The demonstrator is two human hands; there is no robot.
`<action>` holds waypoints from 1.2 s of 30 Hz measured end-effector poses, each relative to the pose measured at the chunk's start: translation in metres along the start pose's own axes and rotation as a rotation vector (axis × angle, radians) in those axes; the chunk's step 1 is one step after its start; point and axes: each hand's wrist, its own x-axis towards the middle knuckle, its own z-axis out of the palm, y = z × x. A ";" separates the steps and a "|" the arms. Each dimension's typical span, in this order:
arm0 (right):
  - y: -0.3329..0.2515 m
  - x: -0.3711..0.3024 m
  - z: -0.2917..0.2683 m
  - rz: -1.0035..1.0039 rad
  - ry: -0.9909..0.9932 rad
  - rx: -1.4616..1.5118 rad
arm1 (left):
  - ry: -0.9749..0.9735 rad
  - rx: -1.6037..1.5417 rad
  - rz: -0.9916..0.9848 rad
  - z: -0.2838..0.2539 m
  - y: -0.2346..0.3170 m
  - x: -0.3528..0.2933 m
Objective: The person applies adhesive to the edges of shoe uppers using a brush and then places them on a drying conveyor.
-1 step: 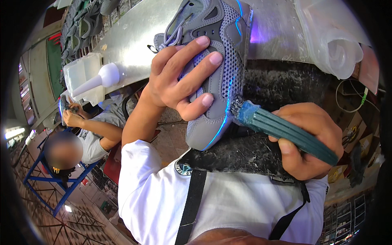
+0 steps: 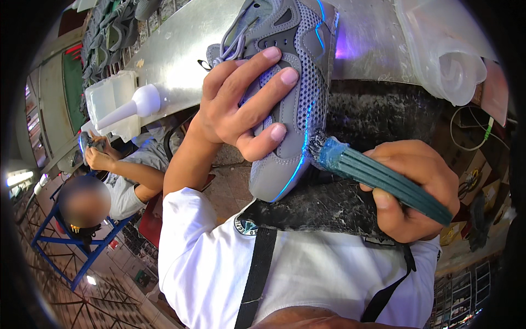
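A grey mesh sneaker (image 2: 310, 68) lies with its toe toward me and its lacing toward the left. My left hand (image 2: 233, 107) grips it across the upper, fingers spread over the side panel. A glowing blue line (image 2: 302, 156) runs along the lower edge of the upper to the toe. In my right hand (image 2: 424, 162) is a brush with a ribbed dark green handle (image 2: 378, 172), the fingers wrapped round it. Its dark bristles (image 2: 316, 143) touch the sneaker's side near the blue line. The shoe's sole is mostly hidden.
A metal bench (image 2: 372, 60) stands ahead, with a translucent plastic container (image 2: 438, 55) at right. A white nozzle bottle (image 2: 131, 107) lies by a clear tub (image 2: 109, 90) at left. Grey shoes (image 2: 112, 38) crowd the far left. A co-worker (image 2: 129, 181) sits at left, holding a shoe.
The brush handle's rear end has dipped very slightly with my right hand. The sneaker and my left hand stay in place.
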 end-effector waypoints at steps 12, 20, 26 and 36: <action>0.002 -0.025 0.017 0.076 0.065 0.491 | 0.100 0.060 -0.127 0.000 0.008 0.025; 0.015 -0.002 0.040 0.302 0.635 0.928 | 0.135 0.074 -0.233 0.002 0.012 0.038; 0.016 -0.022 0.003 -0.238 0.094 0.269 | 0.148 0.044 -0.247 0.004 0.007 0.036; 0.009 0.011 -0.027 0.178 0.231 0.497 | 0.125 0.077 -0.193 0.002 0.007 0.043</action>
